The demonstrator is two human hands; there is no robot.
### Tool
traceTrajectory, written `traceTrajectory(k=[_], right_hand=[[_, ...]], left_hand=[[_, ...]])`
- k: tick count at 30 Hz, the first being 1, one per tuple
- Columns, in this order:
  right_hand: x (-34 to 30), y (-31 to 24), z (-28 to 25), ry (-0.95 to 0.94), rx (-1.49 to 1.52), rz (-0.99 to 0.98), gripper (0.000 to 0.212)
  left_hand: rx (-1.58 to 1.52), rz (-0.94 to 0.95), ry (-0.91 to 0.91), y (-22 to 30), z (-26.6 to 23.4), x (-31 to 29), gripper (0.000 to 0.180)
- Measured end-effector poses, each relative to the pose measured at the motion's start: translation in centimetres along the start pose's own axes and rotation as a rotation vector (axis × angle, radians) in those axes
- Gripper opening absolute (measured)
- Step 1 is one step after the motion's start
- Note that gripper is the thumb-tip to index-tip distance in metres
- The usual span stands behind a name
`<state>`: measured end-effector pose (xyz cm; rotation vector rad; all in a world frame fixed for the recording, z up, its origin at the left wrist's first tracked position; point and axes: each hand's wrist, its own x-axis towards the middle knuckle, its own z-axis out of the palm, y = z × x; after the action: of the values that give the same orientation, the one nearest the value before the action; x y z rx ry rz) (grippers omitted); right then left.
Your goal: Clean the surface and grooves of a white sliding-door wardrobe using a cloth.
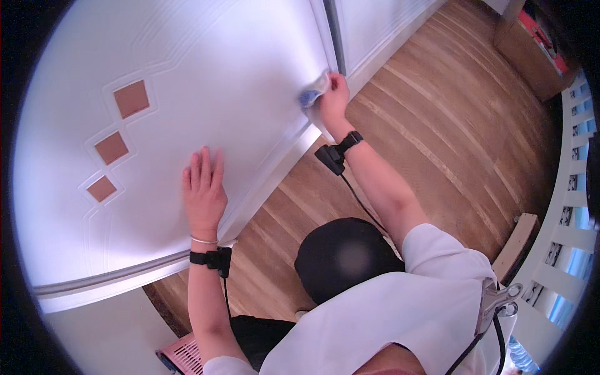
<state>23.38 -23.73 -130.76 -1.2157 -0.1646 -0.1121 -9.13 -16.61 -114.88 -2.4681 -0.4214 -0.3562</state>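
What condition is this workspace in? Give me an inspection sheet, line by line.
Surface: white door, with three brown square insets in view.
Things handled: white-and-blue cloth at the door's edge, slightly blurred.
Clutter: pink plastic basket at lower left, partly in view.
Hands: left hand open against the door; right hand gripping the cloth.
Cables: a thin black cable runs from each wristband.
Surroundings: wood-look floor; white slatted railing at right.

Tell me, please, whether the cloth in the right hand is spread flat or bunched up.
Bunched up: the white-and-blue cloth looks crumpled, though blurred, in the right hand.
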Motion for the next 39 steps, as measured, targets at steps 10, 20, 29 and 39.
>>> traceTrajectory(k=[10, 20, 29, 39], right_hand=[[-0.4, -1.3, 1.3, -0.009, -0.027, 0.168, 0.015], [-1.0, -2.4, 1.8, -0.127, 0.009, 0.239, 0.021], [-2.5, -7.6, 2.8, -0.281, 0.019, 0.244, 0.020], [-3.2, -7.9, 3.0, -0.298, -0.033, 0.148, 0.018]], left_hand=[[-0.045, -0.002, -0.005, -0.6, -0.4, -0.4, 0.061], [0.116, 0.023, 0.024, 2.1, 0.1, 2.8, 0.058], [0.361, 0.102, 0.114, 1.4, 2.1, 2.1, 0.055], [0.314, 0.135, 0.079, 1.0, 2.6, 2.3, 0.057]])
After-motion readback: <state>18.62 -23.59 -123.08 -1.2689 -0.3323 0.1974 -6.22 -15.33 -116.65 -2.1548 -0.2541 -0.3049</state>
